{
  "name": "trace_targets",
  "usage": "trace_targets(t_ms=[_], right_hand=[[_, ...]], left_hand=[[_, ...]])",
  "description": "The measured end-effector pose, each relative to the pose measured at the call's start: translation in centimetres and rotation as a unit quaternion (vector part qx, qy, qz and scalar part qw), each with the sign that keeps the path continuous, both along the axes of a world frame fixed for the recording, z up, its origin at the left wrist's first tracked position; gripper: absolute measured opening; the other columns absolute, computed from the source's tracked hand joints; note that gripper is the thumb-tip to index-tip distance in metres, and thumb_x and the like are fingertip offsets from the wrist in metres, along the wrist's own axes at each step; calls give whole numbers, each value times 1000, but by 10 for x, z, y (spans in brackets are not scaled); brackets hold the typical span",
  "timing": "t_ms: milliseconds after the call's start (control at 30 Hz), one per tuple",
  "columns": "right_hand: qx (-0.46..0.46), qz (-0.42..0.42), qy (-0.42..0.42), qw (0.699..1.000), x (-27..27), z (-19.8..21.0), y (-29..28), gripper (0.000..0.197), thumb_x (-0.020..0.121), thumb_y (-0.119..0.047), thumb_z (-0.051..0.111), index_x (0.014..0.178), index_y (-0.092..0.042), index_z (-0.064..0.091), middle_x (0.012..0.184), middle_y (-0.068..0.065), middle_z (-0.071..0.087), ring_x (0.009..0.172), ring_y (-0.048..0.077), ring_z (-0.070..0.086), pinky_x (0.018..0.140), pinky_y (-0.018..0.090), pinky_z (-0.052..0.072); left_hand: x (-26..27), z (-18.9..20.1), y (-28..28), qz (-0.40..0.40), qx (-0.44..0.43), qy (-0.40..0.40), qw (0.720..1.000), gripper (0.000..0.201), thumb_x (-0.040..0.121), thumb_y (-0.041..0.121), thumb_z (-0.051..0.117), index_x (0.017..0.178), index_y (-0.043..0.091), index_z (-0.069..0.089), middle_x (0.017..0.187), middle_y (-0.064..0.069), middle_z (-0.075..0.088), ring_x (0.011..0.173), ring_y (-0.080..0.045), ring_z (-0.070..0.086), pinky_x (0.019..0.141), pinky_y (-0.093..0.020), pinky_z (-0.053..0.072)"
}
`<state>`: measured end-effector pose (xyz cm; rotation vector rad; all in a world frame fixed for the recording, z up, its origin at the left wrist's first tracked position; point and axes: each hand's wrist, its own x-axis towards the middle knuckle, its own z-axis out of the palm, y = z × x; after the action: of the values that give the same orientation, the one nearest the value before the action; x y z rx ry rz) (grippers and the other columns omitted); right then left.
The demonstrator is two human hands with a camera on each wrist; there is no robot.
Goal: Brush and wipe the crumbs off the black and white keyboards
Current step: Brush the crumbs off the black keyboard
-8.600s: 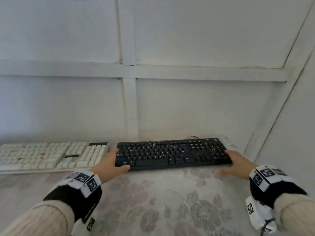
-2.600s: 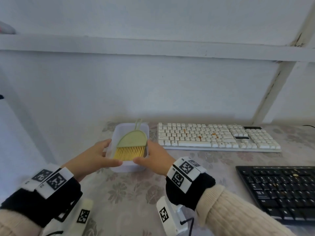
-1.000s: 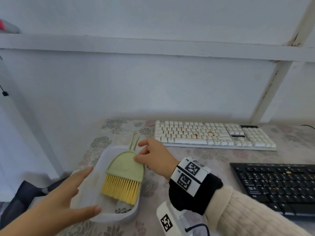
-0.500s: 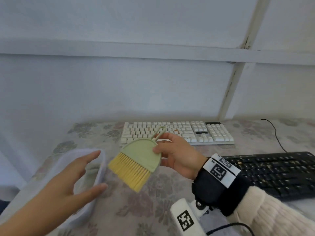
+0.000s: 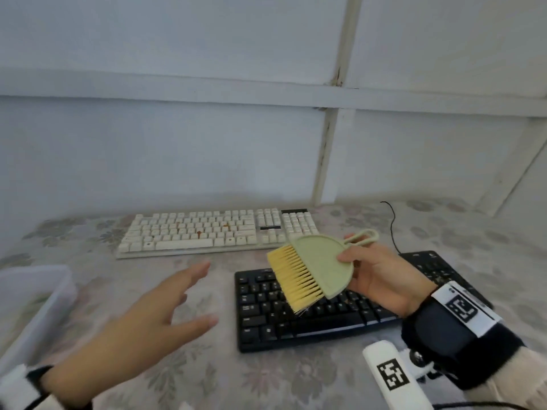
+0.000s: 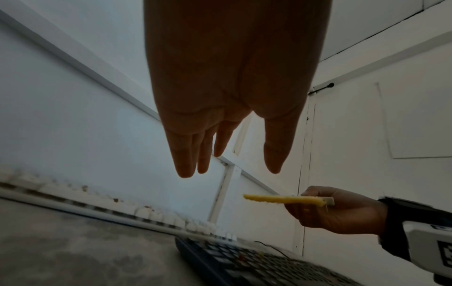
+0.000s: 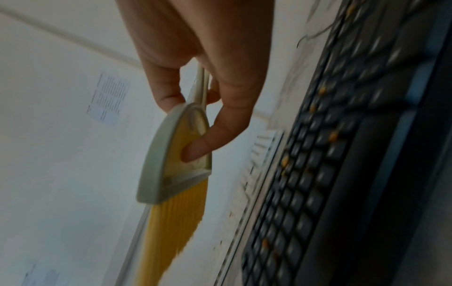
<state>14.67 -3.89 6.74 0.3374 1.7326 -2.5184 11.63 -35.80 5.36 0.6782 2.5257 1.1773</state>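
We hold the small green brush (image 5: 318, 269) in our right hand (image 5: 381, 279), thumb on its top face and fingers curled under its body, the looped handle poking out at the upper right of the grip; its yellow bristles (image 5: 296, 281) point down and to the left in the head view, hanging above the keys and not touching them; the left-wrist view shows the brush edge-on and clear of the surface. The black keyboard (image 5: 296, 318) lies at the lower centre of the head view, directly beneath the brush, with orange crumbs scattered on its keys, plain in the right-wrist view (image 7: 332, 136); the white keyboard (image 5: 213, 230) lies behind it, toward the middle left of the frame, with a few orange specks of its own. Our left hand (image 5: 154, 312) hovers over the flowered tablecloth (image 5: 183, 377) at the lower left, fingers spread and loose, grasping nothing. A pale plastic container (image 5: 35, 303) sits at the far left edge.

We judge the brushing itself has not begun; the tool is in hand and carried over the first keyboard. The next move calls for lowering the bristles onto the black keys and sweeping along the rows; the free hand could steady the keyboard's near left edge.
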Motion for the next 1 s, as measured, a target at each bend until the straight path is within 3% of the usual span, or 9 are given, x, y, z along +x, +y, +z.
trace_targets(t_ms=[167, 233, 300, 367, 500, 567, 700, 833, 1000], right_hand=[[20, -95, -14, 995, 16, -11, 81, 18, 76, -4, 64, 75, -16, 50, 83, 11, 65, 81, 26, 64, 56, 31, 58], [38, -120, -24, 992, 19, -16, 112, 17, 71, -12, 69, 73, -16, 53, 91, 13, 64, 88, 27, 64, 62, 34, 59], [61, -159, -37, 985, 25, -18, 140, 19, 72, -18, 74, 76, -17, 55, 90, 11, 65, 77, 21, 67, 58, 32, 59], [78, -188, -46, 978, 29, -21, 164, 41, 57, -28, 86, 84, -17, 57, 87, 10, 68, 70, 20, 68, 57, 32, 57], [119, -253, -67, 958, 36, -24, 199, 8, 90, -14, 57, 83, -15, 54, 79, 7, 62, 67, 20, 55, 60, 31, 42], [138, -266, -83, 950, 38, -30, 213, 13, 92, -12, 54, 79, -16, 53, 69, 4, 62, 62, 18, 54, 59, 29, 39], [134, -280, -114, 944, 42, -36, 222, 16, 92, -13, 54, 77, -17, 52, 71, 4, 58, 59, 16, 52, 56, 26, 41], [102, -280, -118, 947, 43, -38, 220, 16, 93, -12, 51, 78, -16, 50, 76, 4, 55, 62, 16, 48, 40, 18, 42], [76, -282, -108, 950, 41, -43, 227, 17, 93, -14, 52, 78, -19, 48, 69, 3, 54, 36, 8, 50, 30, 13, 33]], left_hand=[[4, -14, 48, 0, -22, -35, 999, 103, 32, 96, 49, 124, 58, 24, 132, 37, 33, 124, 13, 36, 100, -12, 34], [9, -17, 66, 8, -36, -46, 998, 97, 50, 80, 63, 131, 50, 20, 134, 30, 33, 129, 4, 35, 101, -13, 33], [13, -18, 80, 35, -70, -55, 995, 81, 76, 50, 66, 140, 40, 17, 144, 20, 28, 134, -4, 32, 104, -17, 31], [15, -16, 90, 55, -115, -50, 991, 81, 83, 42, 62, 146, 31, 12, 149, 15, 21, 133, -8, 31, 105, -23, 29], [11, -17, 98, 66, -134, -48, 988, 77, 80, 37, 70, 138, 36, 19, 137, 15, 30, 115, -4, 34, 93, -17, 34], [5, -22, 95, 51, -118, -89, 988, 78, 73, 34, 76, 130, 40, 23, 131, 17, 37, 112, -5, 41, 85, -16, 38], [-5, -35, 90, 35, -102, -153, 982, 99, 56, 33, 85, 135, 36, 26, 130, 10, 50, 113, -6, 51, 99, -28, 43], [-7, -42, 94, 55, -123, -158, 978, 117, 67, 27, 83, 149, 19, 0, 145, 4, 30, 116, -8, 36, 98, -20, 32], [-6, -41, 92, 37, -59, -164, 984, 99, 66, 6, 81, 132, 37, 13, 118, 22, 39, 99, 5, 46, 75, -1, 34]])
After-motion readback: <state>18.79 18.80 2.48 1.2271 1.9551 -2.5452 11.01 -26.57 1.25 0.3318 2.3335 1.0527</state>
